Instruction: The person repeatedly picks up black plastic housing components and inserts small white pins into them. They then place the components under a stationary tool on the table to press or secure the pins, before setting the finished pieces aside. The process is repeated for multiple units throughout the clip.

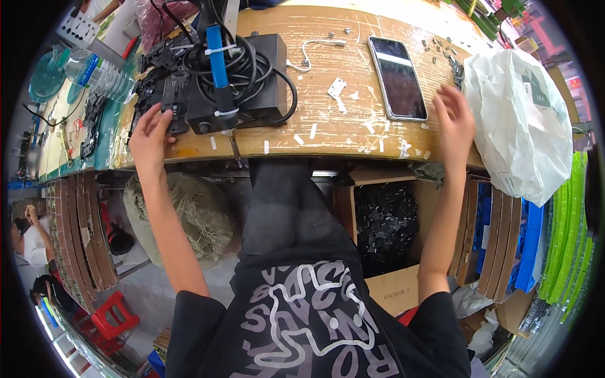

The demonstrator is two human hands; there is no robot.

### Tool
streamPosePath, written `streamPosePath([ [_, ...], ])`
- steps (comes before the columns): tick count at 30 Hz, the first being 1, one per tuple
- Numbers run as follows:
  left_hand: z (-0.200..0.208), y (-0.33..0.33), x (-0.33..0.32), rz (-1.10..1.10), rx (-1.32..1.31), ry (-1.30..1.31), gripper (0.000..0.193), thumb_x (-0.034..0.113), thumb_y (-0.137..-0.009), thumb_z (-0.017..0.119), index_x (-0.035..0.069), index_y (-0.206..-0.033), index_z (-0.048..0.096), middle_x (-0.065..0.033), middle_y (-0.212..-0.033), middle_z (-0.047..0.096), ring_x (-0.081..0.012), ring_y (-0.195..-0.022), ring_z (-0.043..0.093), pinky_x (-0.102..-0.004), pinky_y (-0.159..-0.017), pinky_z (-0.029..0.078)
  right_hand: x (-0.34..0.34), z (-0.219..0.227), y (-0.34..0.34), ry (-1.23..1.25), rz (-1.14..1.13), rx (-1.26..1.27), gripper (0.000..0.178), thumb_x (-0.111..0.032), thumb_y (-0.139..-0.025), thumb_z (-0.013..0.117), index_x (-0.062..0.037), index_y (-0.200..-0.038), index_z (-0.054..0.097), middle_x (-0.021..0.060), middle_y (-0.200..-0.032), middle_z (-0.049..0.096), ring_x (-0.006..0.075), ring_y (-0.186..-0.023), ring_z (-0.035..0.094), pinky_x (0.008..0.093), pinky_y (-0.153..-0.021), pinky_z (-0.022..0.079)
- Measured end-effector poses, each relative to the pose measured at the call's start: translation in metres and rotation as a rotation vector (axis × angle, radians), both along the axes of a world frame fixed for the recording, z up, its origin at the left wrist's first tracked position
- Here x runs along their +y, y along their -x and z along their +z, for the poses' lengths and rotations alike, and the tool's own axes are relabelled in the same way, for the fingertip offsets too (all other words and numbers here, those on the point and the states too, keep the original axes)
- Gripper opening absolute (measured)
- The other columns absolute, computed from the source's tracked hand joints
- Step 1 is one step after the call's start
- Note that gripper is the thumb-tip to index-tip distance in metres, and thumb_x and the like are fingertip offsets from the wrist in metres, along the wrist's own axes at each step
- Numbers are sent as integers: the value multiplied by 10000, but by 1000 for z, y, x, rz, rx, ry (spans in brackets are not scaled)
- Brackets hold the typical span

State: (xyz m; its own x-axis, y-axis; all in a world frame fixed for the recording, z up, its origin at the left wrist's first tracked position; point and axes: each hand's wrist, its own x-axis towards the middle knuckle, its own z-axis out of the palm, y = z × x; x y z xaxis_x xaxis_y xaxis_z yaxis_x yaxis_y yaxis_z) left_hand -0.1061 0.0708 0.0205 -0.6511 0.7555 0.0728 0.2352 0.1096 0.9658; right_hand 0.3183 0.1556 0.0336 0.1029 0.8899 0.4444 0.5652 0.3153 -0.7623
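On the left side of the wooden workbench (328, 135), my left hand (150, 135) has its fingers and thumb at the near end of a black plastic part (174, 101), gripping its edge. More black plastic parts (165, 55) lie piled behind it. Just right of that hand is a black box-shaped device (268, 53) with coiled black cable (255, 85) and a blue-handled tool (217, 60) upright before it. My right hand (455, 123) hovers with loosely bent, parted fingers and holds nothing. It is between a smartphone (398, 79) and a white plastic bag (520, 126).
A white cable (309, 53), paper scraps (337, 88) and small metal pieces (441, 47) are scattered on the bench. A water bottle (101, 72) lies at the left. Beneath the bench are a stuffed sack (183, 217) and a carton (394, 290) of small black pieces.
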Motion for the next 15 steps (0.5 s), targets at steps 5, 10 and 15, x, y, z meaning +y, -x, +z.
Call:
streamPosePath([
  [5,3,-10,-9,79,-87,-29,403,96,-743,644,-78,-1077,502,-65,-849,573,-80,-659,533,-194,-504,441,94,-13,-8,-152,-249,-562,259,-112,-736,586,44,-936,533,198,-929,570,322,-778,575,367,-708,454],
  [10,8,-25,-24,163,-140,-163,347,57,-771,595,-93,-1067,491,-89,-903,562,-115,-733,553,-247,-608,512,138,-12,-26,155,-236,-668,173,-121,-681,612,31,-759,586,230,-801,573,359,-758,564,398,-715,436],
  [15,2,-34,-39,138,-286,-380,217,9,-806,521,-71,-1006,498,-84,-921,552,-147,-803,559,-329,-732,531,146,-16,-35,103,-160,-650,113,-54,-649,529,35,-707,568,219,-713,571,358,-708,556,398,-696,432],
])
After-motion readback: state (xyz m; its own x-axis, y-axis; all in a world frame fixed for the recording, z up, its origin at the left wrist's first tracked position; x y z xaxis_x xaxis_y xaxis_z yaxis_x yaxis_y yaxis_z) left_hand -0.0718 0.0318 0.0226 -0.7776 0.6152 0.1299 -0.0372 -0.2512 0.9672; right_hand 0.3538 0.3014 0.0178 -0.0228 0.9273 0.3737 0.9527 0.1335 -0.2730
